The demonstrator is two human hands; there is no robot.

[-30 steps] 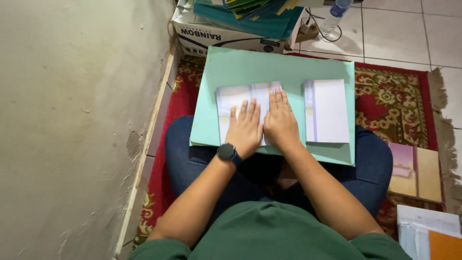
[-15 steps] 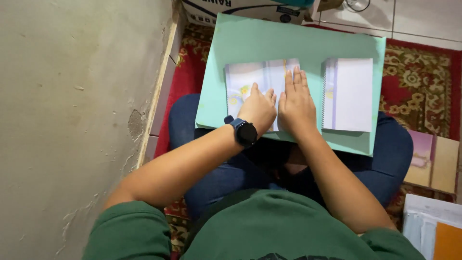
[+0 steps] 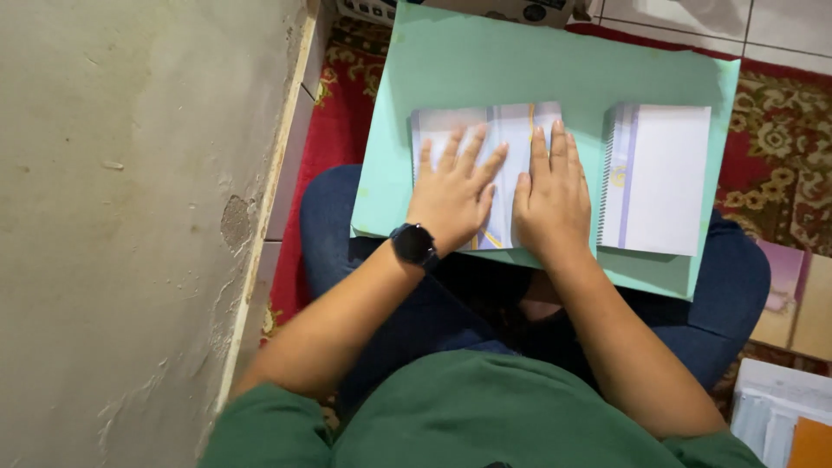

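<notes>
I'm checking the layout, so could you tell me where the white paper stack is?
In the head view, the white paper stack lies on the green board, just right of the right hand.

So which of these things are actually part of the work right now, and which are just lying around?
In use:
left hand
right hand
folded sheet under both palms
green board
stack of sheets

Lying about:
patterned rug
cardboard box
papers at lower right

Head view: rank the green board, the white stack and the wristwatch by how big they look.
1. green board, largest by far.
2. white stack, beside the right hand.
3. wristwatch on the left hand, smallest.
</notes>
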